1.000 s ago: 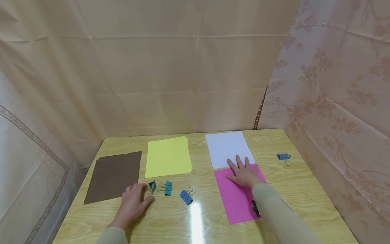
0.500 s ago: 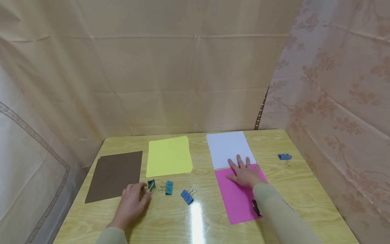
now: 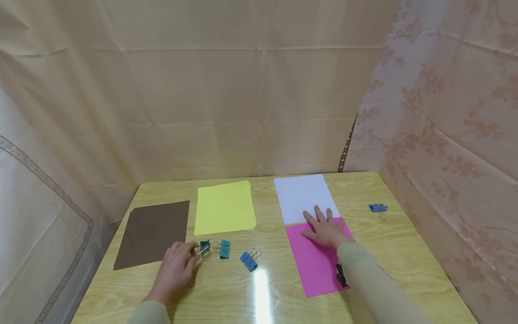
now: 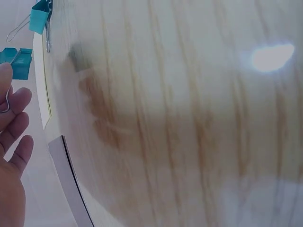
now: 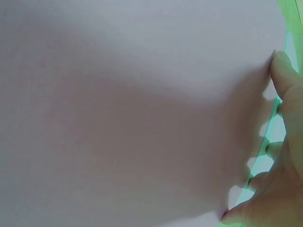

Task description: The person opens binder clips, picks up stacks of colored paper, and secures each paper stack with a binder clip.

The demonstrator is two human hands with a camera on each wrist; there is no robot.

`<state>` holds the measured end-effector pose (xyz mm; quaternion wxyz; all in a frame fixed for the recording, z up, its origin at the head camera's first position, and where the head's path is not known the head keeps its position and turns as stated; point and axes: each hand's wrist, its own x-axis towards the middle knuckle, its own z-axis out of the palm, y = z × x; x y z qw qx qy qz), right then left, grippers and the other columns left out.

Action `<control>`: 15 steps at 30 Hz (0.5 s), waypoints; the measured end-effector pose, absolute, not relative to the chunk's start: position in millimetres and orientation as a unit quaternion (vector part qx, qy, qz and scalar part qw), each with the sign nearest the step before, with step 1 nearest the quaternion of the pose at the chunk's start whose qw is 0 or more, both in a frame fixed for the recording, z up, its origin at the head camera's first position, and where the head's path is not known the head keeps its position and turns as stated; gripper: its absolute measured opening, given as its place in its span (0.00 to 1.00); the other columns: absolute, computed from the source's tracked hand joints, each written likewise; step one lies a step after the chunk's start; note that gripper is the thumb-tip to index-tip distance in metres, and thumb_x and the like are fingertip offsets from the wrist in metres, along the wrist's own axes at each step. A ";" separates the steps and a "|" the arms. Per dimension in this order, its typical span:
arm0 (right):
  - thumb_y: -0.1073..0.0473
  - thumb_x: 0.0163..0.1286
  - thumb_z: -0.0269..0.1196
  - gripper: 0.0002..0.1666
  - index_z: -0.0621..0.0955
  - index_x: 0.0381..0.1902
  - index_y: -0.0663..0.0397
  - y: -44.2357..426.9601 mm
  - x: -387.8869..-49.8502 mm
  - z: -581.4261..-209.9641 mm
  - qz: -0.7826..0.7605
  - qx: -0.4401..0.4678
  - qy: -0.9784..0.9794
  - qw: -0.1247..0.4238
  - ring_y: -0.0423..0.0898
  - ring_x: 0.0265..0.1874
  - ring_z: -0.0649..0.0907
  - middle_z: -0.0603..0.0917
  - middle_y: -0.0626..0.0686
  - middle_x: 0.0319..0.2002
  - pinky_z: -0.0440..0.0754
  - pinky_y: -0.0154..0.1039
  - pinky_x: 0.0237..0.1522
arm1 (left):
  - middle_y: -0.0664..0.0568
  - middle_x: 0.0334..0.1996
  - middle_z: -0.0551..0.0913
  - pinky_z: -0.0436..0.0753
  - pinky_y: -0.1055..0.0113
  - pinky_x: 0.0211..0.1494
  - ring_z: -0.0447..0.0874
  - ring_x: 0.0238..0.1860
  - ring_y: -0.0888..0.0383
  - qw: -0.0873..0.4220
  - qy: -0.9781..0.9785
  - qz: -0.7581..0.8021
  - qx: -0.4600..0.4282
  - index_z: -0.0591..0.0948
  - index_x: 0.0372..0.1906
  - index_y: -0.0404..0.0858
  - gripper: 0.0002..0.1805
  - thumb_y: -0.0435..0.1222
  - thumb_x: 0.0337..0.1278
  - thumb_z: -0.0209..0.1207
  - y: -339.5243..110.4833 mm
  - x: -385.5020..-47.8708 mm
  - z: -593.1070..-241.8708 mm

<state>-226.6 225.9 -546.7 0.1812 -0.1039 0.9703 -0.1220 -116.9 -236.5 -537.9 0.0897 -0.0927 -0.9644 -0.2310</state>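
My left hand (image 3: 175, 270) pinches the wire handles of a dark teal binder clip (image 3: 205, 246) beside the brown sheets (image 3: 155, 234). In the left wrist view the thumb and fingers of the left hand (image 4: 12, 127) hold that teal clip (image 4: 21, 66) by its wire. A second teal clip (image 3: 225, 249) lies just right of it. Spread flat, my right hand (image 3: 327, 231) rests across the top of the pink sheet (image 3: 313, 265) and the lower edge of the white sheets (image 3: 305, 198). In the right wrist view the right hand (image 5: 279, 165) has its fingers apart.
Yellow sheets (image 3: 225, 207) lie at the back, left of centre. A blue clip (image 3: 249, 261) is near the middle, another blue clip (image 3: 378, 208) at the far right. Something black (image 3: 341, 275) sits at the pink sheet's right edge. Curtains stand behind and beside the table (image 3: 226, 297).
The dark teal clip in my left hand has turned and shifted slightly right, and the fingertips have drawn closer together. My right hand stays in place.
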 end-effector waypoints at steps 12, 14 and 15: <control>0.32 0.77 0.53 0.46 0.55 0.83 0.43 228.7 -221.9 -541.4 -0.126 -0.110 0.973 0.156 0.75 0.77 0.38 0.41 0.63 0.82 0.38 0.85 0.63 | 0.52 0.36 0.86 0.76 0.52 0.50 0.77 0.44 0.54 0.153 -0.954 -0.223 -0.133 0.84 0.50 0.33 0.15 0.28 0.57 0.70 -235.5 -116.4 -538.1; 0.33 0.76 0.54 0.46 0.55 0.82 0.44 229.6 -221.4 -540.4 -0.129 -0.113 0.974 0.145 0.76 0.77 0.39 0.42 0.64 0.82 0.39 0.85 0.63 | 0.52 0.35 0.87 0.77 0.52 0.50 0.78 0.43 0.54 0.170 -0.949 -0.224 -0.143 0.84 0.49 0.32 0.15 0.26 0.55 0.71 -235.7 -116.2 -538.3; 0.33 0.76 0.55 0.46 0.55 0.82 0.44 230.2 -221.4 -539.6 -0.133 -0.114 0.974 0.140 0.76 0.77 0.39 0.43 0.64 0.82 0.40 0.85 0.63 | 0.52 0.35 0.87 0.77 0.52 0.50 0.78 0.43 0.53 0.178 -0.947 -0.224 -0.147 0.84 0.48 0.32 0.16 0.26 0.54 0.71 -235.8 -116.1 -538.4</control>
